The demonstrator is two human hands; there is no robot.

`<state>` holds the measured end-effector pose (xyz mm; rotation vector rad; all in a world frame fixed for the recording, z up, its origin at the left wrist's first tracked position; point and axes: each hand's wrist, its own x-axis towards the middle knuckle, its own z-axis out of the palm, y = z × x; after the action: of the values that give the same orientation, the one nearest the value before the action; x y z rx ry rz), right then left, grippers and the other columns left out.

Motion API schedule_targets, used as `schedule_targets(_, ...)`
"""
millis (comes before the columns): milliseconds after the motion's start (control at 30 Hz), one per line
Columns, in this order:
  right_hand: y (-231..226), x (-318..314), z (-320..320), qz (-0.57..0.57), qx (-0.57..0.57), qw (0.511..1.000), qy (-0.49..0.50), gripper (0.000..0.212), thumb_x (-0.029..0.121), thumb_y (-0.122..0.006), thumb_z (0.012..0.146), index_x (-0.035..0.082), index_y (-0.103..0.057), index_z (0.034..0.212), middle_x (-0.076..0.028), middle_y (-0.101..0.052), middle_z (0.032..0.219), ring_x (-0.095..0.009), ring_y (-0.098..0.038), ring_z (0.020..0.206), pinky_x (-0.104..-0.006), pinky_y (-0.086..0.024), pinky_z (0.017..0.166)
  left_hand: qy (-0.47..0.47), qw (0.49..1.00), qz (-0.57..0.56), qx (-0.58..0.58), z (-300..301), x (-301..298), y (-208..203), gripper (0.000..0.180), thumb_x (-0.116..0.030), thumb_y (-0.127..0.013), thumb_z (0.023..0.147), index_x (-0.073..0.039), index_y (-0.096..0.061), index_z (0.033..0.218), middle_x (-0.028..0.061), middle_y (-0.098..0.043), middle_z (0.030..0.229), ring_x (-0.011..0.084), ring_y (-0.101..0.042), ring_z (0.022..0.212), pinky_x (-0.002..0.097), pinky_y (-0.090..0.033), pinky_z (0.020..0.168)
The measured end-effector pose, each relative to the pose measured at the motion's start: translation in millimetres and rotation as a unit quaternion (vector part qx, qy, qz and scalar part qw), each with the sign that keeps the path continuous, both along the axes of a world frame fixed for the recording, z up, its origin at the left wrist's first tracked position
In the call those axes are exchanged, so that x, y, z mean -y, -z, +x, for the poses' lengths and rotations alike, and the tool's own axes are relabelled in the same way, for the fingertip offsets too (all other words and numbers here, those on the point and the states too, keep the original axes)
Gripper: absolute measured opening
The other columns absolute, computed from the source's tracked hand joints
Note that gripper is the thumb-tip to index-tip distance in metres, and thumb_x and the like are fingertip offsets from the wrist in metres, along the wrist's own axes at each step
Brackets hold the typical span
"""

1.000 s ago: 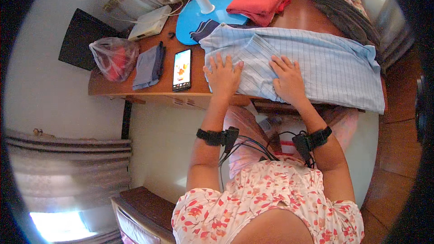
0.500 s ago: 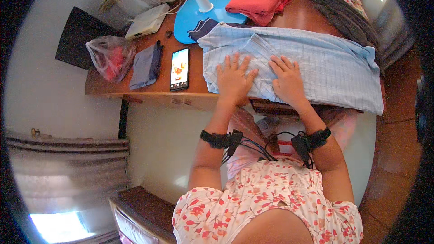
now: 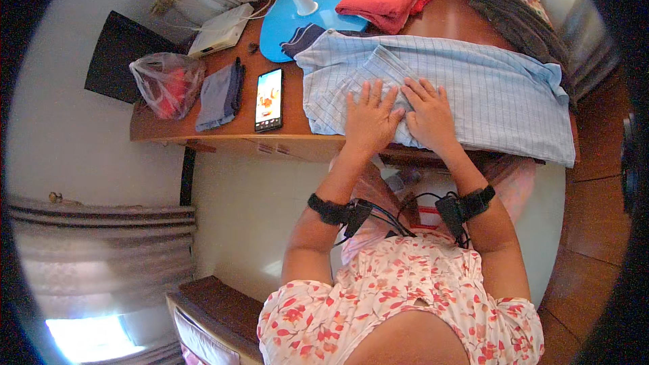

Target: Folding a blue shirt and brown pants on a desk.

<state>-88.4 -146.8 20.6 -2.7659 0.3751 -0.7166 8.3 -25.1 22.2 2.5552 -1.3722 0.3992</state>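
Brown desk (image 3: 449,15) carries a striped garment (image 3: 500,98) along its near edge, right of a phone (image 3: 269,99). Left hand (image 3: 370,124) and right hand (image 3: 432,120) lie flat on the garment, fingers slightly spread.

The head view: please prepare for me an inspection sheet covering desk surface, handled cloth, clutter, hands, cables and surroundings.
Surface: glossy reddish-brown desk, largely covered.
Handled cloth: light-blue fabric garment with dark lines, laid out flat, partly folded.
Clutter: black phone with lit screen, folded grey-blue cloth, clear plastic bag with red contents, folded red cloth.
Hands: left hand and right hand lie palm down on the garment, close together.
Cables: black cables between the black forearm straps.
Surroundings: grey curtain, pale floor.
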Motion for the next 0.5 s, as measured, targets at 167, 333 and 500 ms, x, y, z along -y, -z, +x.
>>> schedule_targets(167,-3,-4,3,0.003,0.007,1.000,-0.002,0.044,0.017,-0.050,0.068,0.007,-0.052,0.111,-0.007,-0.044,0.126,-0.028,-0.038,0.117,-0.0516,-0.025,0.097,0.002,1.000,0.018,0.006,16,-5,-3,0.047,-0.047,-0.034,0.086,-0.023,-0.041,0.126,0.0109,-0.031,0.135,0.0336,-0.029,0.124,0.0575,-0.023,0.094)
schedule_targets(333,-2,-3,2,0.007,0.012,1.000,0.004,0.040,0.022,-0.051,0.074,0.006,-0.052,0.111,-0.007,-0.045,0.125,-0.028,-0.039,0.117,-0.0515,-0.026,0.096,-0.076,0.996,0.039,-0.018,34,-13,-11,0.050,-0.049,-0.032,0.086,-0.022,-0.041,0.126,0.0128,-0.032,0.134,0.0353,-0.028,0.124,0.0579,-0.022,0.094)
schedule_targets(500,-2,-4,3,0.014,0.011,1.000,0.005,0.040,0.027,-0.052,0.076,0.007,-0.052,0.111,-0.007,-0.045,0.125,-0.028,-0.038,0.117,-0.0508,-0.026,0.096,-0.130,0.991,0.005,-0.010,36,-21,-2,0.049,-0.049,-0.038,0.085,-0.018,-0.047,0.121,0.0140,-0.036,0.131,0.0364,-0.031,0.121,0.0565,-0.020,0.096)
